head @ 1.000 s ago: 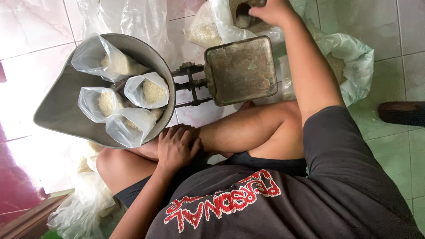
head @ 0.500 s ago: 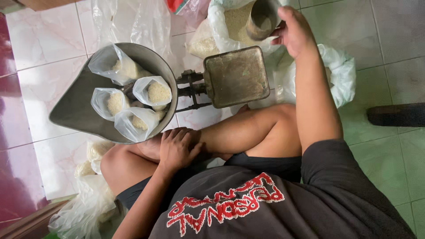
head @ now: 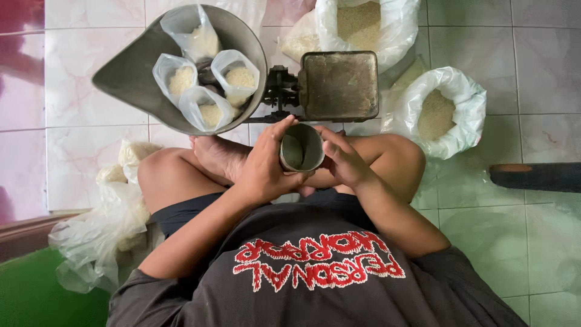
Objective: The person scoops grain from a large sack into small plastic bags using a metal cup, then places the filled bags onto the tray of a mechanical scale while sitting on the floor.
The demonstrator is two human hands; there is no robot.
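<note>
I sit cross-legged on a tiled floor. Both hands hold a round metal cup (head: 301,149) over my lap; it looks empty. My left hand (head: 264,165) wraps its left side, and my right hand (head: 344,158) grips its right side. Just beyond the cup stands a balance scale: a flat square metal plate (head: 340,85) on the right and a grey scoop-shaped pan (head: 130,79) on the left. Several small clear bags of pale grain (head: 207,82) stand in the pan.
Two open white sacks of grain sit beyond and right of the scale, a far one (head: 363,24) and a right one (head: 437,112). Filled and crumpled plastic bags (head: 115,200) lie by my left knee. A dark object (head: 535,177) lies at the right edge.
My right hand has pulled back from the far sack with the metal cup. My left hand has left my knee and joined it on the cup. The view has shifted.
</note>
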